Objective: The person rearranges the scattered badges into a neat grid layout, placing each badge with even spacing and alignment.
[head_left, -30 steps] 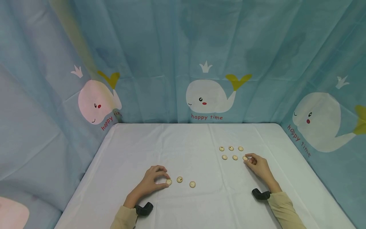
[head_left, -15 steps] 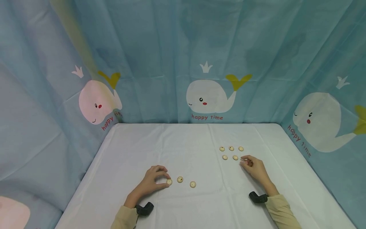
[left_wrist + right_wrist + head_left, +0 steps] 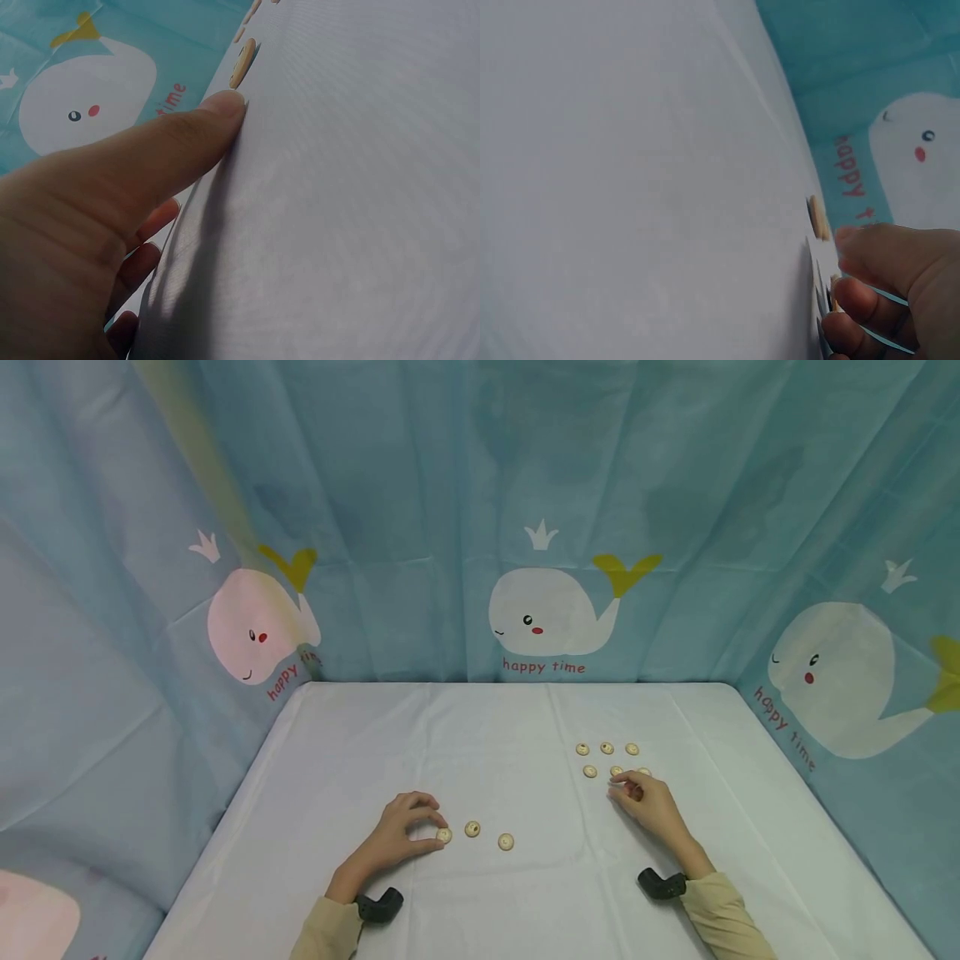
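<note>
Brings right hand [image 3: 654, 806] leftward, with fingers seemingly parted and empty, beside six round, pale, wood-like discs [image 3: 590, 771] already in two rows, pinching a seventh disc [image 3: 445, 835] in left hand [image 3: 392, 839] and leaving two discs [image 3: 472, 829] unarranged alongside.

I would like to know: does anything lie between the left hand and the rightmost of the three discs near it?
Yes, partly. The left hand pinches a pale disc; past it, the middle disc lies roughly in between, slightly to the far side of the direct line to the rightmost disc.
</note>
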A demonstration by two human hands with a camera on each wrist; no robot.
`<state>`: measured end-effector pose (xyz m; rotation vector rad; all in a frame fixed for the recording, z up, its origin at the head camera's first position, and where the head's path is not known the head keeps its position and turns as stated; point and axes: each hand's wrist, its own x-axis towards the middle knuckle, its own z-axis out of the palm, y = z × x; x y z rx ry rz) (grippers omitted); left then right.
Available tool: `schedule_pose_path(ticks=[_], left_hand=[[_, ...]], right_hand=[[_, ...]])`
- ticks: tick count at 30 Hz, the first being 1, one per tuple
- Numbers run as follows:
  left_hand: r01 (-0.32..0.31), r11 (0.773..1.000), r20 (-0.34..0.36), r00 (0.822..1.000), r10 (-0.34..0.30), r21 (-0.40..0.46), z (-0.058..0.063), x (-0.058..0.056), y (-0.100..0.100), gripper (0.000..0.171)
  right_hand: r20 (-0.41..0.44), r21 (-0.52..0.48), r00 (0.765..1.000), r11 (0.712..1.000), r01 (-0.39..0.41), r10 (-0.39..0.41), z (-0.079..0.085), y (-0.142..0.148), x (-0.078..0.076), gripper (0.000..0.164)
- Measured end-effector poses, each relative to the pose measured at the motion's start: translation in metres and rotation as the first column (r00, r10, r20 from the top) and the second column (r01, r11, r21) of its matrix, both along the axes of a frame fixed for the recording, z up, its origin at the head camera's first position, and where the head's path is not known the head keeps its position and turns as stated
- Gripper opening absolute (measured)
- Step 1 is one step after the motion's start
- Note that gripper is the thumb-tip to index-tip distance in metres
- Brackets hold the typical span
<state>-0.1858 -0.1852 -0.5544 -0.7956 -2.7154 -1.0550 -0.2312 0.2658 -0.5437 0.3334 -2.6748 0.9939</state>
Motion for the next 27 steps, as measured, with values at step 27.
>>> schedule_pose_path(ticks=[27], left_hand=[[0.006, 1.000, -0.019, 1.000, -0.006, -0.001, -0.002, 0.000, -0.001, 0.020]], right_hand=[[0.024, -0.025, 0.984, 0.984, -0.174, 0.175, 0.007, -0.057, 0.012, 0.015]])
